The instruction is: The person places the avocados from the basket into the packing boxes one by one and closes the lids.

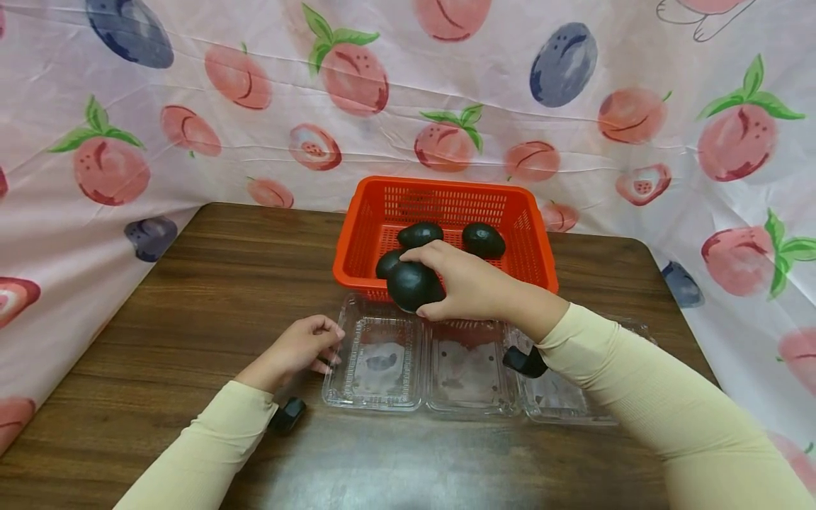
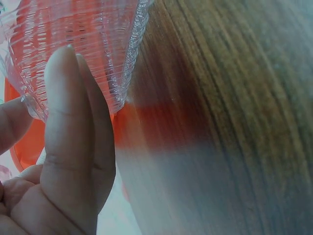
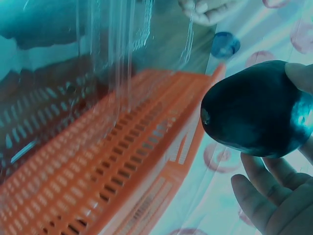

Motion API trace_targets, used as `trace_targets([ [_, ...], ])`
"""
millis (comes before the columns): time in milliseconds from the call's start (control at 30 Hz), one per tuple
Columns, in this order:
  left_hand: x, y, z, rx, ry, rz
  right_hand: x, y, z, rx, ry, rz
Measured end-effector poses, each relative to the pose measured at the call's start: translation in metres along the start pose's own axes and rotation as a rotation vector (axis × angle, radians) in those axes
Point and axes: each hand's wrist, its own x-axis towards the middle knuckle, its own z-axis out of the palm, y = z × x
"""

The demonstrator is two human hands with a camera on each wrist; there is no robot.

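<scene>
My right hand (image 1: 468, 283) grips a dark green avocado (image 1: 413, 286) above the basket's front rim and the back of the left container. In the right wrist view the same avocado (image 3: 254, 110) sits between thumb and fingers, its stem end bare. My left hand (image 1: 299, 350) pinches the left rim of a clear plastic container (image 1: 376, 405); in the left wrist view, the thumb and fingers lie at that container's edge (image 2: 129, 68). An orange-red plastic basket (image 1: 347, 248) holds avocados: one at the back left (image 1: 421, 234), one at the right (image 1: 483, 241), and one partly hidden (image 1: 387, 263).
Beside the left container stand a middle clear container (image 1: 472, 407) and a right one (image 1: 561, 414), partly covered by my right forearm. All are on a brown wooden table (image 1: 210, 283). A fruit-printed cloth (image 1: 395, 142) hangs behind and at the sides.
</scene>
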Motion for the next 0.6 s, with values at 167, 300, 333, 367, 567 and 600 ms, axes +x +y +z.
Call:
trace_targets([
  [167,-0.002,0.000,0.001,-0.005,0.003,-0.002,0.002,-0.008,0.012,0.007,-0.027,-0.003],
  [300,-0.002,0.001,0.002,-0.010,0.008,-0.013,0.003,-0.011,0.021,-0.015,-0.027,0.000],
  [333,-0.003,0.001,0.002,-0.008,0.007,-0.012,0.003,-0.012,0.023,-0.020,-0.024,-0.003],
  [367,-0.003,0.001,0.002,-0.008,0.007,-0.010,0.003,-0.013,0.026,-0.026,-0.023,-0.006],
  [567,-0.004,0.001,0.001,-0.019,0.001,0.009,0.006,-0.017,0.041,-0.040,-0.038,-0.015],
  [600,-0.004,0.000,0.001,-0.021,0.001,0.009,0.006,-0.017,0.043,-0.043,-0.040,-0.016],
])
